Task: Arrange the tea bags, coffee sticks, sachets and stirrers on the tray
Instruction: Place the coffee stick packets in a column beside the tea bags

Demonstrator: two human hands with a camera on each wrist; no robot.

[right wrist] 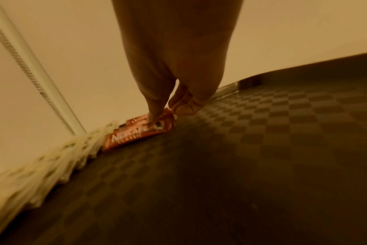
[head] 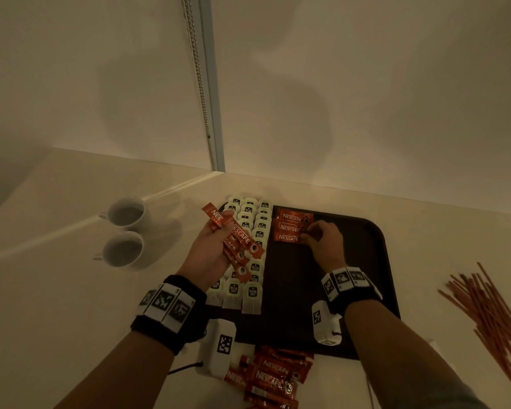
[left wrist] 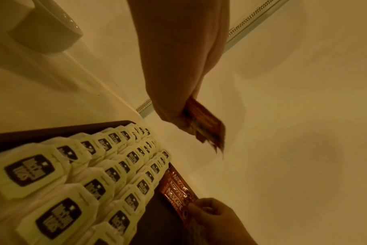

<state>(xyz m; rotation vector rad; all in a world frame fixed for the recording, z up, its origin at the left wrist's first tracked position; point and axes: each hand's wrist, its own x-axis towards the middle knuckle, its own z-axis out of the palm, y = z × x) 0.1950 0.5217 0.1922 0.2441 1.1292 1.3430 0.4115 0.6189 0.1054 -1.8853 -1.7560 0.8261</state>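
Dim cream counter (head: 71,290), dark tray (head: 378,261) | right hand (head: 325,246) pinches third coffee stick (head: 288,238) far-centre, beside tea bags (head: 250,219) | left hand (head: 210,249) grips spare sticks (head: 236,243) | advice: butt edges, keep ends flush.

Tea bags (head: 250,246) lie in rows on the tray (head: 378,261) between the left hand (head: 211,252) and right hand (head: 325,245). Cups (head: 124,231) stand left of the left hand, stirrers (head: 484,308) right of the right hand, loose coffee sticks (head: 275,376) behind both wrists.
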